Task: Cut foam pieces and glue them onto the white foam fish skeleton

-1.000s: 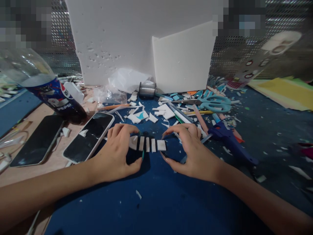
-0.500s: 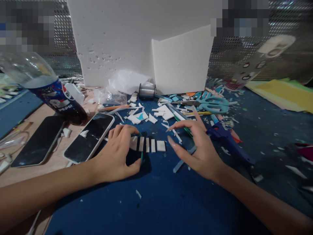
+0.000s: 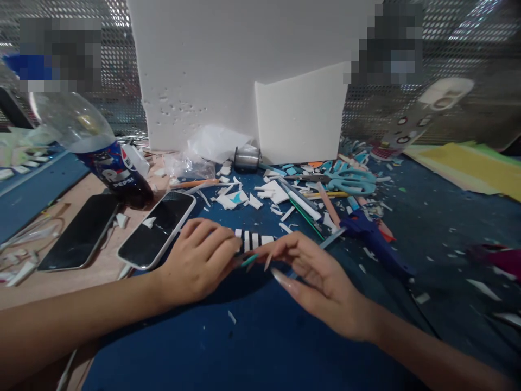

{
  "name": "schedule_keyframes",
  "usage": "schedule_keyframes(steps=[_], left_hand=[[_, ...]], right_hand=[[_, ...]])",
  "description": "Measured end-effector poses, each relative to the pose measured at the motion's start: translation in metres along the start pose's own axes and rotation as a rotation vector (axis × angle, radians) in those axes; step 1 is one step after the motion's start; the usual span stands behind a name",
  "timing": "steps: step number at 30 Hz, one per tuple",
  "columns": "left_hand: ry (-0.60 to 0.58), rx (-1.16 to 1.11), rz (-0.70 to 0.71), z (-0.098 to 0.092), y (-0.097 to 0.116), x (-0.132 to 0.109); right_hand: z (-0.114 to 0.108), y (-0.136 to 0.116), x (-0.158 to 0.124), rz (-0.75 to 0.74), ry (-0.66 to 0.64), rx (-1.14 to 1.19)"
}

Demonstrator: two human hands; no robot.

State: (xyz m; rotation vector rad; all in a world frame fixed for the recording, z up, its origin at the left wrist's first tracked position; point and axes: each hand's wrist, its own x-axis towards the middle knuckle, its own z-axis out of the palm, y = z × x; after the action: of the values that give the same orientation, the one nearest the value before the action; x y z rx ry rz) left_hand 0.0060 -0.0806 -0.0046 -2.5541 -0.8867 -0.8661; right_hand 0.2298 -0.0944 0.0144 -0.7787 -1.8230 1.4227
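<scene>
Low over the blue table surface [image 3: 175,347], my left hand [image 3: 199,260] is palm down, its fingers bent and pressed together. A teal nail tip [image 3: 249,260] shows at its fingertips; anything between them is hidden. My right hand [image 3: 315,282] comes in from the right, thumb apart from its fingers, and one finger reaches to the left fingertips. Nothing shows in the gap of that right hand. Just behind the fingertips lies a row of small white foam pieces [image 3: 267,240] with dark bands between, partly covered by my left hand. A translucent stick [image 3: 331,238] lies behind my right hand.
Two phones [image 3: 157,231] and a tilted Pepsi bottle [image 3: 114,168] are at left. Foam scraps [image 3: 232,199], a wire spool [image 3: 246,158], blue scissors [image 3: 352,182] and a blue glue gun [image 3: 378,244] lie behind and right. White foam boards [image 3: 301,119] stand at the back.
My left hand has closed from an open thumb-and-finger span. My right hand has moved left and nearer, so both hands' fingertips now meet before the white pieces. The view has shifted slightly.
</scene>
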Motion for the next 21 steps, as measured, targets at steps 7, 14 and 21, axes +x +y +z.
schedule_keyframes(steps=[7,14,21], left_hand=[[0.047,0.173,0.209,-0.004,-0.003,0.003],[0.108,0.233,0.193,-0.009,-0.013,0.011],[-0.028,0.242,-0.129,-0.014,-0.044,0.029]], right_hand=[[0.003,0.001,-0.002,0.096,-0.042,0.229],[-0.008,0.000,0.013,0.146,0.080,0.674],[-0.039,0.016,0.020,-0.175,0.396,-0.099]])
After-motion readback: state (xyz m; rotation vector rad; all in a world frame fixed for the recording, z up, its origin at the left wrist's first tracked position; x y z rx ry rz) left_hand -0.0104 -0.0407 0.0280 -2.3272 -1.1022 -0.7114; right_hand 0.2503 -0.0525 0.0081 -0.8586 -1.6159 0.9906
